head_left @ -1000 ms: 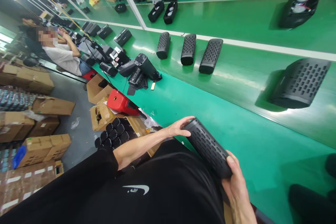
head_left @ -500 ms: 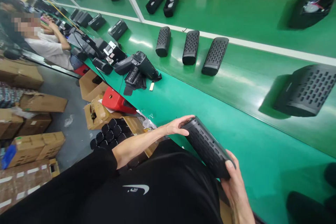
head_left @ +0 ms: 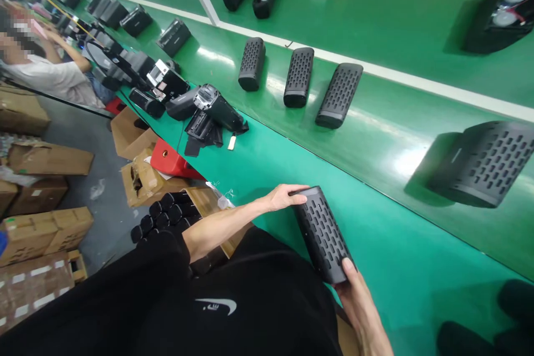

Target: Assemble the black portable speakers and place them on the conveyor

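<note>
Between my two hands is a black speaker housing with a grille of slots, held at a slant over the green bench edge close to my body. My left hand grips its upper end, thumb on the grille side and fingers across the top. At the lower end my right hand is closed round the corner, its thumb on the grille and the other fingers hidden underneath. The slotted face is turned up towards me.
Three similar housings stand on the green line beyond, and a larger-looking one lies at the right. Black parts are piled left on the bench. A red stool, cartons and a seated person are further left.
The housing has been turned so its slotted face shows more fully, and its lower end has shifted left with my right hand. My view has moved slightly too.
</note>
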Demonstrator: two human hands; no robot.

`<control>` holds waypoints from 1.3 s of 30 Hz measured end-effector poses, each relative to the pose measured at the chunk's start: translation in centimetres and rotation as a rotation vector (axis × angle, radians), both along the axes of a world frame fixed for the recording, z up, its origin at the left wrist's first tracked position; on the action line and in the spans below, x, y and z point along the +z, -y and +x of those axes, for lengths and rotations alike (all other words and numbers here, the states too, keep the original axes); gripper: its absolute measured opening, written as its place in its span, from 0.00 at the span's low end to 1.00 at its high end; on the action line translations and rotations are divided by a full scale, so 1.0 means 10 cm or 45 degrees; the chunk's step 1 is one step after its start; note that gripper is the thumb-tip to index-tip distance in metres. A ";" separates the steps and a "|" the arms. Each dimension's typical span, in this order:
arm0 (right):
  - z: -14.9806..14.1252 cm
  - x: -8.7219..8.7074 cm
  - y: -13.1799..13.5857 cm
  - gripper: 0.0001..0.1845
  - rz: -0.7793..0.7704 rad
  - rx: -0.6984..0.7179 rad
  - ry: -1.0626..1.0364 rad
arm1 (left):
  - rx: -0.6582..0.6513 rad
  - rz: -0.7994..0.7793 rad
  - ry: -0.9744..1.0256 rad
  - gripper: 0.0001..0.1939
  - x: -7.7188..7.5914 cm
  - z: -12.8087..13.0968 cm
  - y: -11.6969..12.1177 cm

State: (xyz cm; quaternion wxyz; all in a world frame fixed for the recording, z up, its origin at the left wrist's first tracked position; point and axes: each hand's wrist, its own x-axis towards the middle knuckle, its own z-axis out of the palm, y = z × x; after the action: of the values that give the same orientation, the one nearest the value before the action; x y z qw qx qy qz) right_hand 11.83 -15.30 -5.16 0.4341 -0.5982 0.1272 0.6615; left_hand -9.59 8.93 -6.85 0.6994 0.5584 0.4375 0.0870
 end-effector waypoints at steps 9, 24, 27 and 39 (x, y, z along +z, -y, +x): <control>0.02 -0.11 -0.36 0.27 0.060 -0.130 0.016 | 0.087 0.282 -0.148 0.49 0.03 0.39 -0.32; 0.60 -0.29 -1.88 0.32 0.305 -0.387 0.189 | 0.393 1.009 -0.632 0.33 -0.56 0.30 -0.23; 0.90 -0.43 -2.50 0.26 0.312 -0.452 0.295 | 0.254 1.259 -0.752 0.27 -0.83 0.10 0.02; 1.30 -0.57 -3.20 0.23 0.120 -0.319 0.513 | 0.086 1.403 -0.922 0.27 -0.95 0.06 0.11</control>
State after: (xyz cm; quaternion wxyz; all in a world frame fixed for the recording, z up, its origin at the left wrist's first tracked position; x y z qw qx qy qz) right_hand 24.84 16.73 -10.87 0.5569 -0.6767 0.0803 0.4748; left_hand -9.00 7.85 -16.36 0.1168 0.8146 0.5539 0.1266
